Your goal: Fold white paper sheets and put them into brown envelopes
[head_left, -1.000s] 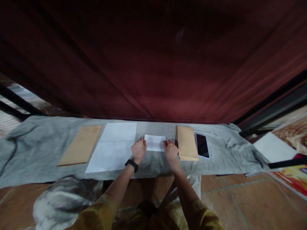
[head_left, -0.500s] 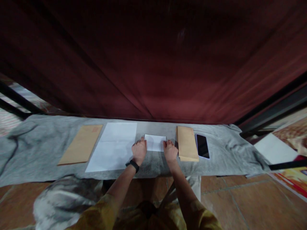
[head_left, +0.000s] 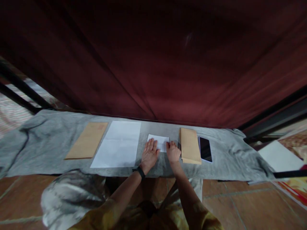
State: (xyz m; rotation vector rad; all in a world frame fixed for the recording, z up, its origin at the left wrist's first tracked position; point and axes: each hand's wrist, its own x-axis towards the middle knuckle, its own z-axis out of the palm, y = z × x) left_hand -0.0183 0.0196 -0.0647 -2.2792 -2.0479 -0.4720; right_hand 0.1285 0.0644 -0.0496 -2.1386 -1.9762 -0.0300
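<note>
Both hands' fingers (head_left: 150, 146) on folded paper (head_left: 161, 142)

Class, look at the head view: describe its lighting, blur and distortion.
Head view: dim overall; the dark red curtain is underexposed and smeared; wide-lens bending curves the grey cloth; the white sheet is brightest; left hand and right hand look soft, on the folded paper.

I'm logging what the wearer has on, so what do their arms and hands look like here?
Both hands are bare, with no gloves or rings visible. The left hand has a black band around its wrist. The right hand wears nothing. Mustard-yellow sleeves cover the upper arms; forearms are uncovered.
</note>
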